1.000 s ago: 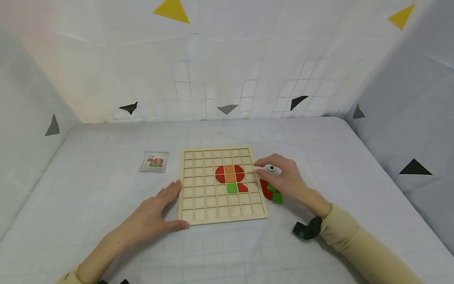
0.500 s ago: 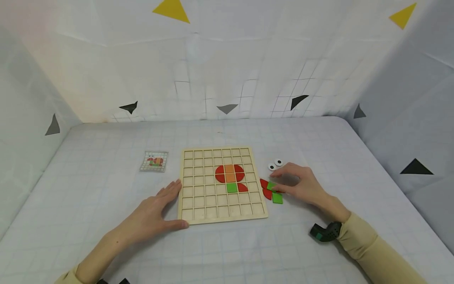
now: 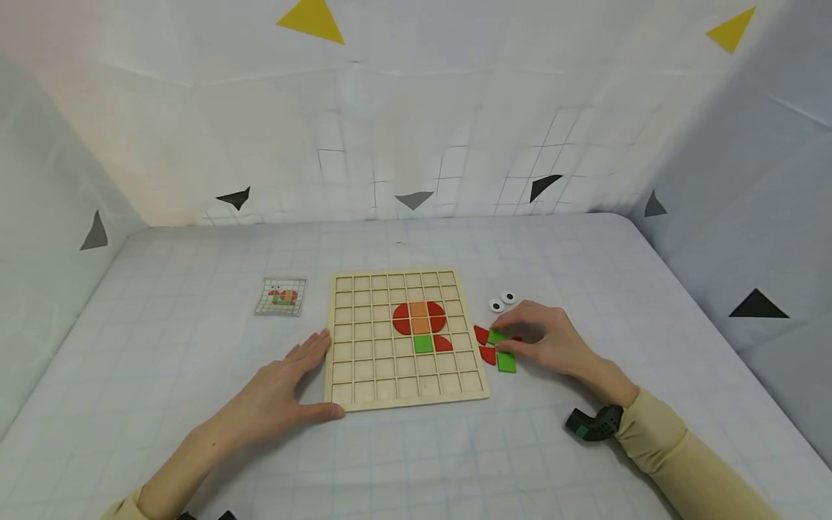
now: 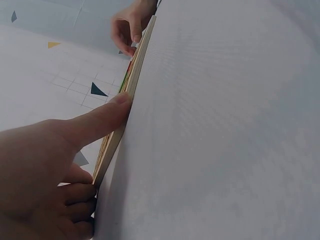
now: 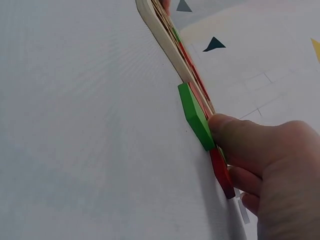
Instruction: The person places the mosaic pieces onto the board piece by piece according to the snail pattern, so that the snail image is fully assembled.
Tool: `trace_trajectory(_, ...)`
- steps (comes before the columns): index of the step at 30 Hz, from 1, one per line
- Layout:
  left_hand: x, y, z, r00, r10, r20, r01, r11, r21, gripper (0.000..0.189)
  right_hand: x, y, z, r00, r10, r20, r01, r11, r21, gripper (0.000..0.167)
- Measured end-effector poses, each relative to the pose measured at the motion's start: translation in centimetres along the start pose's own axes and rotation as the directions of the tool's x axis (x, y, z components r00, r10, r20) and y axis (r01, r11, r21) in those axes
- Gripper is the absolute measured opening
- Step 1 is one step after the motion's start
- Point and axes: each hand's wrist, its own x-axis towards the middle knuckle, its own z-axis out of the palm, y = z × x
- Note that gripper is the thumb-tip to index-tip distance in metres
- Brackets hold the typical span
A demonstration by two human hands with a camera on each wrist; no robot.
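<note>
Pinching a flat, bright green square [image 3: 496, 337] just right of the pale gridded board [image 3: 365, 372], the right hand [image 3: 544, 338] shows in the head view. Left wrist: the left hand [image 4: 47, 160], fingers loose, touches the board. Right wrist: a second tile [image 5: 196, 117], also green, looks thick-sided.

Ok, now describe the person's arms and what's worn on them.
The left grip and right grip are bare, without gloves. The right sleeve is tan; of the left sleeve, also tan, only the end shows. A black, curved device with a green patch sits at the right sleeve's end.
</note>
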Motion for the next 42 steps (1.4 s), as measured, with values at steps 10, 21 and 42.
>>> trace_trajectory(10,0.0,0.0,0.0,1.0,0.003,-0.008,-0.003,1.0,0.004,0.111,-0.2,0.3,0.0,0.999,0.046,-0.009,-0.047,0.997,-0.059,0.037)
trace_trajectory(21,-0.1,-0.1,0.0,1.0,-0.009,0.004,0.009,1.0,0.002,0.113,-0.5,1.6,0.0,0.996,0.067,-0.058,-0.074,0.99,-0.12,0.037)
trace_trajectory(42,0.1,0.0,0.1,1.0,-0.012,0.008,0.012,1.0,-0.009,0.112,-0.6,1.1,-0.1,0.978,0.105,-0.181,-0.141,0.97,-0.198,0.036)
